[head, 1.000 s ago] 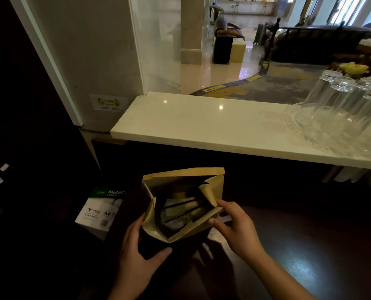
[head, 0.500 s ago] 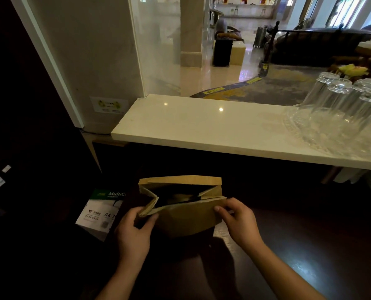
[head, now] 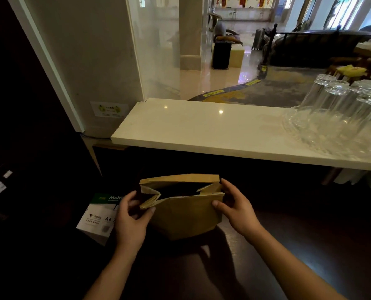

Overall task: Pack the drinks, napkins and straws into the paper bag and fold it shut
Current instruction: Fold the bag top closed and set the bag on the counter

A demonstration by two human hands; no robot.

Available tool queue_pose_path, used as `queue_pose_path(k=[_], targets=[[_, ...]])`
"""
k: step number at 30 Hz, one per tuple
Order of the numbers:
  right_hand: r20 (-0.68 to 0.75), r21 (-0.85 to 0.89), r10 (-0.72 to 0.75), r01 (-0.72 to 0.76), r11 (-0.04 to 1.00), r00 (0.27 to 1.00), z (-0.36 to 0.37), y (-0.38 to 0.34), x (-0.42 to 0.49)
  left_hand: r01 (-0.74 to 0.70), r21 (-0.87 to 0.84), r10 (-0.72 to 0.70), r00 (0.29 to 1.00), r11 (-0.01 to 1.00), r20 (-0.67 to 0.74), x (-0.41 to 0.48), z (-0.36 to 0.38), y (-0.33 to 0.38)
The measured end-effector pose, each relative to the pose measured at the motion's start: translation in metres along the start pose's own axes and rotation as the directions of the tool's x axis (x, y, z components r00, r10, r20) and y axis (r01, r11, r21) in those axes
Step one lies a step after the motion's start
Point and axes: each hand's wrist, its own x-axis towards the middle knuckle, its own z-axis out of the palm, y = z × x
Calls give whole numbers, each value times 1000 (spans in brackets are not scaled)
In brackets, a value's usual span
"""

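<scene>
- Since the earlier frame, the right hand [head: 234, 204] is sitting higher on the paper bag [head: 184, 215], its fingertips now reaching the bag's top right corner; the bag's mouth is lying narrower, and the contents seen a second ago are no longer showing.
- The paper bag is standing upright on the dark counter [head: 310, 245], below the front edge of the pale marble ledge [head: 212, 131].
- The left hand [head: 132, 219] is pinching the bag's left gusset fold, thumb on the near panel and fingers behind; its grip is closed on the paper.
- The right hand is clasping the bag's right edge, thumb pressing the near panel and fingers wrapping the far side.
- The bag's interior is reading as a dark slit; nothing inside can be told.
- A ream of A4 paper [head: 98, 215] is lying just left of the bag, partly behind the left hand.
- Upturned clear glasses [head: 340, 113] are standing on the ledge at the right, well apart from the bag.
</scene>
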Motion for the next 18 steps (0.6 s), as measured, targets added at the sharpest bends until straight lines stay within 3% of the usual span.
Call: queue_pose_path(k=[5,11,15,18], targets=[[-79,-144,-62,50,988,995,-4,-2,12,2,-52,3,994,999,110,16,-5,4],[-106,-162,-63,45,986,992,-3,-1,24,-16,-45,26,973,999,228,29,-7,2],[-97,-141,-36,22,990,995,-5,1,29,-87,9,84,981,996,177,37,-5,0],[-63,-146,-64,54,988,996,-7,0,29,-64,10,63,988,998,139,42,-4,-4]])
